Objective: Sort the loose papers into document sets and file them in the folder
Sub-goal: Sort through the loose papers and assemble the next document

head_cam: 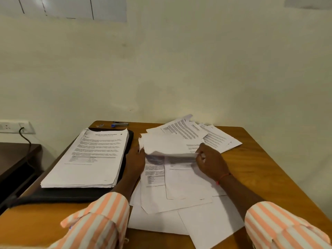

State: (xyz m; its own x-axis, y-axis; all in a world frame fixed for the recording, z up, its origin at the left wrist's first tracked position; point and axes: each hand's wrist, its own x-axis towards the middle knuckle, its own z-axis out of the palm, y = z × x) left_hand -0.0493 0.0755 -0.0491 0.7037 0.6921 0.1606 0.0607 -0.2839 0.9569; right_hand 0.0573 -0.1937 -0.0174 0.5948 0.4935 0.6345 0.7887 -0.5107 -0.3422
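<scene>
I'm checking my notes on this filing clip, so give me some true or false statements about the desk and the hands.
1. A stack of papers lies on the black folder. True.
2. The left hand and right hand both hold one sheet. True.
3. The stapler sits on top of the stack. False: it lies on the table, behind the folder.
4. The loose papers lie left of the folder. False: they lie to its right.
</scene>
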